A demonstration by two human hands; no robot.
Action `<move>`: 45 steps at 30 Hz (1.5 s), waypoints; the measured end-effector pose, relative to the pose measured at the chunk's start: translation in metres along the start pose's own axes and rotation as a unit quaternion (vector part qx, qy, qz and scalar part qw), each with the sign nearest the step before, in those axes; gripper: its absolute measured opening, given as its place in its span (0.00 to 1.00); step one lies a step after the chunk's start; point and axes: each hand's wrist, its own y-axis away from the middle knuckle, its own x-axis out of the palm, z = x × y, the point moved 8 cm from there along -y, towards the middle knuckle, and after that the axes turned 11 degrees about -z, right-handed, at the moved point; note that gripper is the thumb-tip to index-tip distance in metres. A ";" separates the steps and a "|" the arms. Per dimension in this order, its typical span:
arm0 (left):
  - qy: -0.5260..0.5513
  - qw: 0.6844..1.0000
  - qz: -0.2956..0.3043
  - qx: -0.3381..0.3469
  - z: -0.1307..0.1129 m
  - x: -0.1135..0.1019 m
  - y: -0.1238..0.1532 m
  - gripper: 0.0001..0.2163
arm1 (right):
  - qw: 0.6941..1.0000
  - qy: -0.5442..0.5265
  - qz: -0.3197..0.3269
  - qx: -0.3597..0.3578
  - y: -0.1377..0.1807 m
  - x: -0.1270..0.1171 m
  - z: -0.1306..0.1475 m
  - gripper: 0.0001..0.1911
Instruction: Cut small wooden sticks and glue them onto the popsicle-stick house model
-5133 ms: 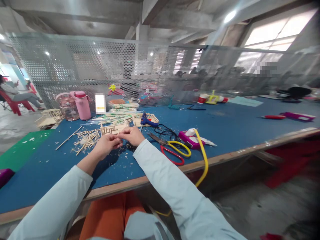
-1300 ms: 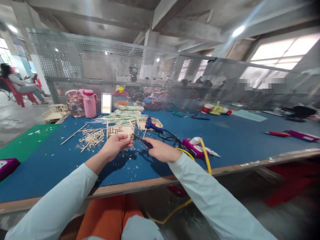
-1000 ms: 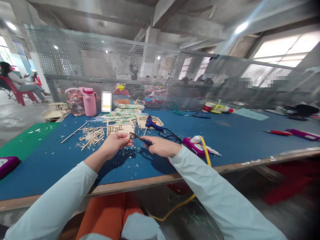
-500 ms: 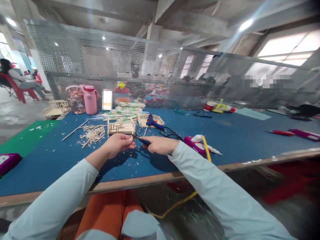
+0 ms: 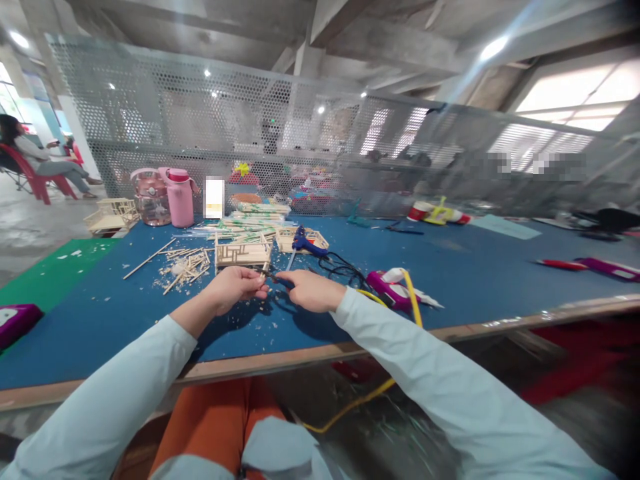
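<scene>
My left hand [image 5: 239, 290] is closed, thumb and fingers pinching a short wooden stick [image 5: 264, 268]. My right hand [image 5: 315, 291] is wrapped round a blue-handled tool [image 5: 284, 281] with a dark narrow end. That dark end meets the stick at my left fingertips; its exact kind is too small to tell. Just behind my hands stands a small wooden stick model [image 5: 243, 254] with railings. A second stick frame [image 5: 320, 239] lies to its right, and a blue glue gun [image 5: 309, 245] rests against it.
Cut stick pieces [image 5: 187, 269] and crumbs lie at left. Bagged sticks [image 5: 255, 217], a pink bottle [image 5: 180, 198] and a clear bottle [image 5: 153, 199] stand behind. A purple-and-white power strip [image 5: 390, 288] with a yellow cable [image 5: 413, 300] sits at right. A perforated metal screen [image 5: 250, 120] borders the table.
My right hand has shifted slightly left, bringing the tool further over the stick at my left fingertips. My left hand stays nearly in place.
</scene>
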 end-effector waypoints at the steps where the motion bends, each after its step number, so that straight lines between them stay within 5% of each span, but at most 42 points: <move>1: -0.003 1.000 -0.003 0.004 0.000 0.000 0.000 0.11 | 1.000 0.001 -0.025 -0.002 0.000 0.000 0.000 0.22; 7: -0.064 0.996 0.014 0.052 0.003 0.005 -0.002 0.10 | 0.993 0.059 -0.104 -0.010 0.005 0.009 -0.004 0.16; 11: -0.151 0.974 0.017 0.168 -0.003 0.007 -0.003 0.10 | 0.986 0.092 -0.139 -0.013 0.008 0.011 -0.008 0.16; 17: -0.200 0.951 0.014 0.237 -0.011 0.007 -0.003 0.10 | 0.992 0.003 -0.118 -0.033 0.009 0.006 -0.006 0.13; 26: -0.076 0.986 0.101 0.105 -0.010 0.020 0.008 0.12 | 0.978 -0.204 0.025 0.046 0.011 0.020 -0.016 0.14; 30: -0.040 0.994 0.098 -0.001 0.003 0.013 0.010 0.11 | 0.991 -0.002 -0.132 0.007 0.004 -0.003 -0.019 0.16; 34: -0.029 0.991 0.128 -0.028 0.007 0.017 0.016 0.11 | 0.952 0.145 -0.250 0.100 0.009 -0.034 -0.044 0.18; 40: 0.055 0.997 -0.015 0.044 -0.008 -0.002 -0.001 0.08 | 0.979 0.167 -0.090 0.078 0.021 -0.008 -0.042 0.16; 45: 0.090 0.984 -0.104 0.113 -0.020 -0.024 -0.012 0.10 | 0.978 0.162 -0.091 0.094 0.015 0.025 -0.017 0.27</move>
